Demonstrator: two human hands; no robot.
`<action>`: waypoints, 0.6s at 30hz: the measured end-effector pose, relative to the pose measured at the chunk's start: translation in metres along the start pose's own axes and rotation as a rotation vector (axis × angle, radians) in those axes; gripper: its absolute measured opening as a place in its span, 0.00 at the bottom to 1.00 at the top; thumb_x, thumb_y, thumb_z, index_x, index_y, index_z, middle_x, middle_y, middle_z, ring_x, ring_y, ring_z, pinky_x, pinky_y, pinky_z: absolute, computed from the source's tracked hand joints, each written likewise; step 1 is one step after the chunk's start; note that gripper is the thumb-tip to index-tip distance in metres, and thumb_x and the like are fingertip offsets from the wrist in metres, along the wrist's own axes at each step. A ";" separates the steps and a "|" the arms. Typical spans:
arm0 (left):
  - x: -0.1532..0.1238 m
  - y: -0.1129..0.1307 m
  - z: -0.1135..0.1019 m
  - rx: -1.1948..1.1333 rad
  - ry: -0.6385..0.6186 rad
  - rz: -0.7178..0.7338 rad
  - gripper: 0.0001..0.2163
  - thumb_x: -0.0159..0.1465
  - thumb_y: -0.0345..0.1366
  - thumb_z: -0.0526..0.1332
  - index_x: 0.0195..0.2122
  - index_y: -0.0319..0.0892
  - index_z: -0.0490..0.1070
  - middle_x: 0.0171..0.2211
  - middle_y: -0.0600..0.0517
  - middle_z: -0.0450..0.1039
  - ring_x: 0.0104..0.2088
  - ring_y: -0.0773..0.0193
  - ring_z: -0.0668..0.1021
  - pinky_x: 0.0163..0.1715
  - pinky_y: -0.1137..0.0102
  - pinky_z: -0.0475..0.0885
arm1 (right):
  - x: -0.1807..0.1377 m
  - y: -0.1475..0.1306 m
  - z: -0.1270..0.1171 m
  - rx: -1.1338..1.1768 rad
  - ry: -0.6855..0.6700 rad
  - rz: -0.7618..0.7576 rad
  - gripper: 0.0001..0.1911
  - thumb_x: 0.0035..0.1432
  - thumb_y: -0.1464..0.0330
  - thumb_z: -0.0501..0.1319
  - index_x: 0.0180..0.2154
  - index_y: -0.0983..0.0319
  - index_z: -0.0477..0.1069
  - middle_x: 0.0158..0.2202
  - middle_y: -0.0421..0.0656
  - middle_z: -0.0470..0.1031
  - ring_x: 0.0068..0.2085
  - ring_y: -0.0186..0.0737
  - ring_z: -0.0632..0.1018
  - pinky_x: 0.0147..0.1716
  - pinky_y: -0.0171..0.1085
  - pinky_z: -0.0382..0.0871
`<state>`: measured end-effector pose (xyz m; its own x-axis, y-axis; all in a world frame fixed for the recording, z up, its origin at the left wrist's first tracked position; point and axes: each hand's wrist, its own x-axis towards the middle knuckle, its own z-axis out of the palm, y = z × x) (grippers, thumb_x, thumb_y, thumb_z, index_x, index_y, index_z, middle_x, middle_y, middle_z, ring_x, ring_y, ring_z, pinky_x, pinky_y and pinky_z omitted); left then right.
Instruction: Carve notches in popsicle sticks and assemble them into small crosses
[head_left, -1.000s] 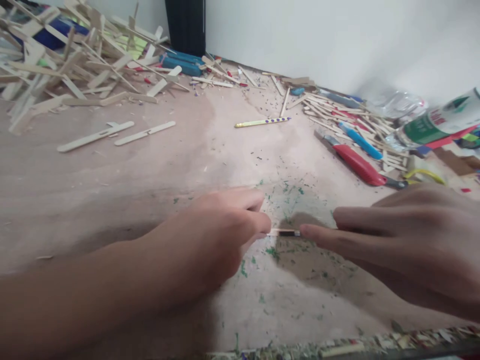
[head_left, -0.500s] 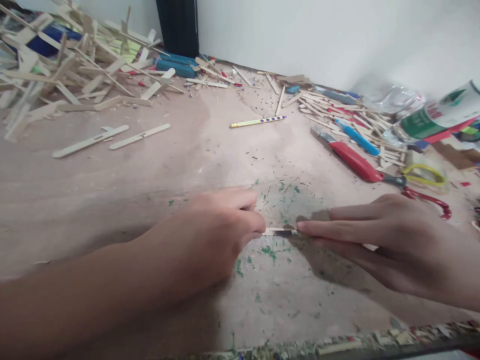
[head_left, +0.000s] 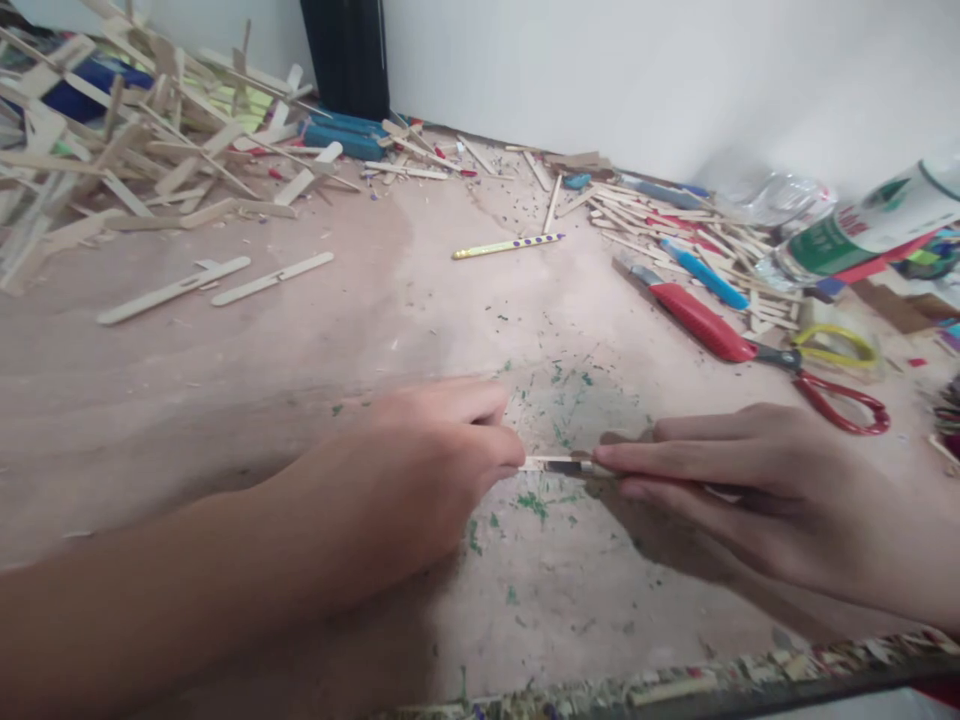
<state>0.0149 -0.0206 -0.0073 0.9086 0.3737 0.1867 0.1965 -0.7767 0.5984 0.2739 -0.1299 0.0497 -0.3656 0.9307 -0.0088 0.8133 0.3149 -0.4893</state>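
My left hand (head_left: 427, 470) rests on the worn board (head_left: 225, 400), fingers pinched shut on the left end of a small wooden stick (head_left: 541, 464). My right hand (head_left: 757, 490) comes in from the right with its fingers closed round a thin tool (head_left: 581, 467), forefinger laid along the top. The tool's dark tip lies on the stick between both hands. Most of the tool is hidden under my fingers, with a pale end showing near the palm. Green flecks dot the board under the stick.
A heap of wooden sticks (head_left: 112, 160) fills the back left; two longer sticks (head_left: 217, 285) lie apart. A yellow dotted pencil (head_left: 506, 245) lies mid-board. A red craft knife (head_left: 694, 320), blue knife (head_left: 701, 273), red scissors (head_left: 840, 395), more sticks and a bottle (head_left: 862, 235) crowd the right.
My right hand has drawn back a little, showing more of the scissors behind it. The view has shifted slightly. Both hands stay on the small stick.
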 end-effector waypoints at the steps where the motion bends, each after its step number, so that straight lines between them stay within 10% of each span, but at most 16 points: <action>1: 0.000 0.000 0.000 -0.003 0.006 0.004 0.15 0.73 0.27 0.55 0.41 0.41 0.84 0.29 0.52 0.68 0.28 0.64 0.71 0.27 0.67 0.63 | 0.000 0.000 0.001 0.015 -0.004 -0.006 0.15 0.72 0.69 0.59 0.51 0.59 0.83 0.40 0.45 0.87 0.34 0.39 0.86 0.25 0.32 0.78; 18: -0.001 0.002 0.000 -0.044 0.029 0.000 0.13 0.72 0.27 0.58 0.34 0.40 0.81 0.28 0.55 0.67 0.29 0.67 0.70 0.29 0.68 0.61 | -0.008 0.007 0.014 -0.009 0.065 -0.120 0.13 0.75 0.70 0.57 0.52 0.61 0.80 0.30 0.40 0.79 0.26 0.30 0.78 0.24 0.32 0.68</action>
<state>0.0143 -0.0226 -0.0057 0.8976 0.3883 0.2087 0.1794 -0.7541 0.6317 0.2761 -0.1377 0.0341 -0.4309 0.8962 0.1059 0.7695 0.4262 -0.4756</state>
